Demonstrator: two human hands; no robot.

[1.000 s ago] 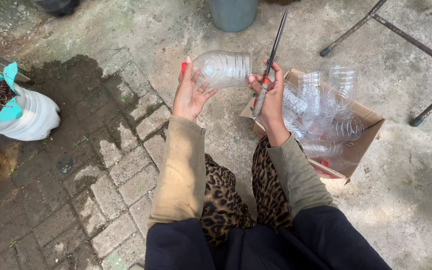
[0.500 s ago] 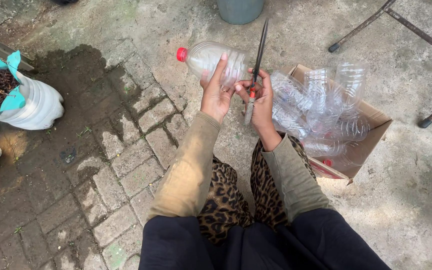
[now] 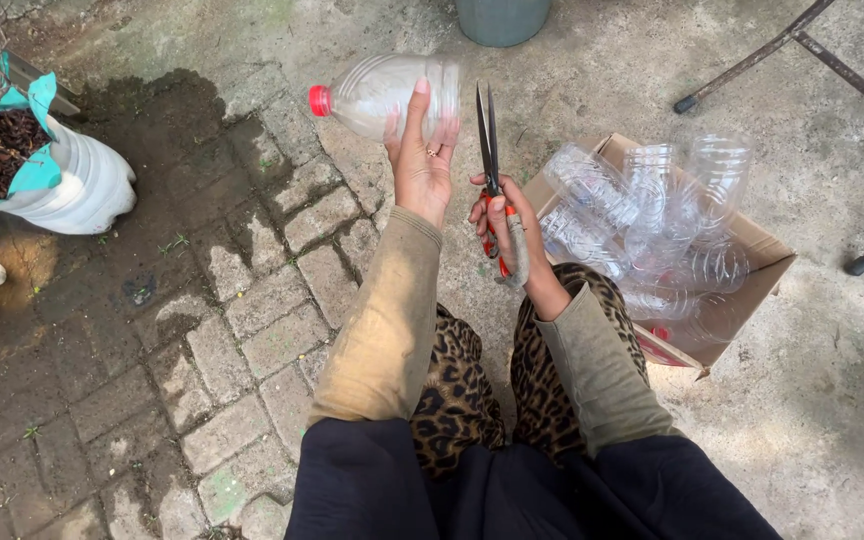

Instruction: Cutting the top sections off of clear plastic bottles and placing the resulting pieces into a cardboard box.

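- Clear plastic bottle [image 3: 392, 92], red cap: held by my left hand [image 3: 420, 160], fingers spread along its body; likely light, thin-walled, crushable, so grip mid-body.
- Scissors [image 3: 492, 170]: my right hand [image 3: 512, 225] closed on the handles, blades beside the bottle.

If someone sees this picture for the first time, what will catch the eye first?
Probably the clear plastic bottle with a red cap, held up by the left hand at the top centre. Just beside it, the right hand grips red-handled scissors, blades pointing up. To the right, a cardboard box full of clear bottles sits on the ground.
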